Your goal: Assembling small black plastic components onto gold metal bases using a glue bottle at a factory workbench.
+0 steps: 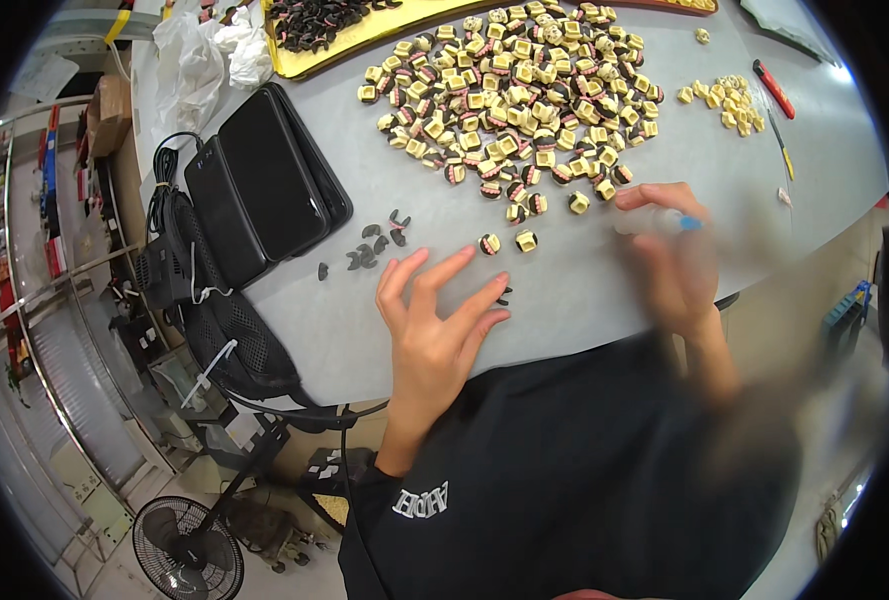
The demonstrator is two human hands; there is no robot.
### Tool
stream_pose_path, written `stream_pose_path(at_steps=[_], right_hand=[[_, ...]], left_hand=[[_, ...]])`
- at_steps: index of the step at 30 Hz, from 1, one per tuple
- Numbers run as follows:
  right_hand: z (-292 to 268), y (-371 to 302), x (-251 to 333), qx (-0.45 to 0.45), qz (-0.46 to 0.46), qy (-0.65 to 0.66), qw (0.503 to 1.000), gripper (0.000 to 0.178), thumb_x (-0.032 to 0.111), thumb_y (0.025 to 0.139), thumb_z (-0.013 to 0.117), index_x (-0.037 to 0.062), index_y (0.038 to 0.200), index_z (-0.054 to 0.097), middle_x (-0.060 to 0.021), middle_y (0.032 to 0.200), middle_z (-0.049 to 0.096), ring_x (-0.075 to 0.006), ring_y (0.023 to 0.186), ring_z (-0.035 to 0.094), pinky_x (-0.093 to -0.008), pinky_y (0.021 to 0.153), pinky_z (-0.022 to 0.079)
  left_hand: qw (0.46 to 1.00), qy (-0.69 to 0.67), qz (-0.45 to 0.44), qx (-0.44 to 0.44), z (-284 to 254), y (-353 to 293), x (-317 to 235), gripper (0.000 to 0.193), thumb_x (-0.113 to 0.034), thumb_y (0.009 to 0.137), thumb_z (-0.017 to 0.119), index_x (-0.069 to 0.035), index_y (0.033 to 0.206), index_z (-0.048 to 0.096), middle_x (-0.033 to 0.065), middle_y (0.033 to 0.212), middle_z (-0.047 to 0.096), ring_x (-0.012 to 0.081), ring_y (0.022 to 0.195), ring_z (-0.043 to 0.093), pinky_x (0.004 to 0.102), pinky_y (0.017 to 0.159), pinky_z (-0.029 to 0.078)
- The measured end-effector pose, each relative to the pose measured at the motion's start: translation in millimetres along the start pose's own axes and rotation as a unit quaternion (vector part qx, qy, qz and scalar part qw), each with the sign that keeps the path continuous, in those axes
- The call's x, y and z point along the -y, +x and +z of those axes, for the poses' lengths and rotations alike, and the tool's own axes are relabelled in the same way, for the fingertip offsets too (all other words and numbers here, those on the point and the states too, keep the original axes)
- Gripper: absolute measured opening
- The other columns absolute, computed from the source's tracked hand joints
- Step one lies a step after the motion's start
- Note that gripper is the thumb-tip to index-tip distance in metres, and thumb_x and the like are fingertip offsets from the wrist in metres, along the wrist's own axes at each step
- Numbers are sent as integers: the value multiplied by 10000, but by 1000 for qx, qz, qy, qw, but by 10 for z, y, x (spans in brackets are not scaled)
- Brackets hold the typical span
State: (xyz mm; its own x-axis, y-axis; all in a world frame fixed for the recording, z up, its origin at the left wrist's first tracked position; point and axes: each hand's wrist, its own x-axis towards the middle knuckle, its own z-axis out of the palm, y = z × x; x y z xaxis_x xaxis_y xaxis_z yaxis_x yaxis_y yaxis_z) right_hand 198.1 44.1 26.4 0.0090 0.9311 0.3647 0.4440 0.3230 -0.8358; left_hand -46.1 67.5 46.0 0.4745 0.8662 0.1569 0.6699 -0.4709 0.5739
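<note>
My left hand (432,325) rests on the grey table with its fingers spread and holds nothing. A small dark curved piece (505,296) lies close to its index fingertip and thumb. Just beyond the fingers sit two small cream cube-like pieces, one with a pink and dark side (489,244), the other with dark edges (526,241). My right hand (686,275) is raised at the right, blurred, its fingers curled round a small translucent bottle (654,220) with a blue part. A large heap of cream pieces with pink and dark parts (509,110) covers the far middle.
Loose dark curved pieces (366,250) lie left of my left hand. Farther left stand a black flat device (259,190) and a black mesh bag (234,340). A yellow tray (309,65) holds dark pieces. Small cream pieces (729,100) and a red-handled knife (774,90) lie far right.
</note>
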Motion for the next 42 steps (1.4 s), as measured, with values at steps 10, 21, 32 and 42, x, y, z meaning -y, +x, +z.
stream_pose_path(at_steps=[10,21,32,42], right_hand=[[64,81,30,-20,-8,76,997,414,23,814,584,-25,1196,431,-139,916,587,-237,858,578,-327,792,444],[76,243,102,-10,38,229,973,477,25,818,601,-35,1239,385,-127,936,563,-214,834,602,-339,761,480],[204,337,286,-41,138,410,901,419,127,818,645,-3,1122,389,-147,960,576,-215,845,605,-328,765,487],[222,374,241,26,195,457,868,417,188,816,649,10,1106,407,-164,1012,583,-214,934,584,-320,808,461]], left_hand=[[999,-18,37,34,54,57,26,303,-7,583,731,-82,866,649,29,981,574,257,914,433,319,742,403],[990,-137,4,-30,166,-46,-18,289,93,641,666,-5,903,595,119,1009,565,259,863,535,310,717,476],[880,-460,-115,-43,105,-89,27,205,104,784,565,25,961,499,179,923,586,249,818,620,314,713,509],[737,-636,-211,-85,140,-109,-28,218,-28,783,653,12,948,516,131,808,607,222,717,627,310,611,513]])
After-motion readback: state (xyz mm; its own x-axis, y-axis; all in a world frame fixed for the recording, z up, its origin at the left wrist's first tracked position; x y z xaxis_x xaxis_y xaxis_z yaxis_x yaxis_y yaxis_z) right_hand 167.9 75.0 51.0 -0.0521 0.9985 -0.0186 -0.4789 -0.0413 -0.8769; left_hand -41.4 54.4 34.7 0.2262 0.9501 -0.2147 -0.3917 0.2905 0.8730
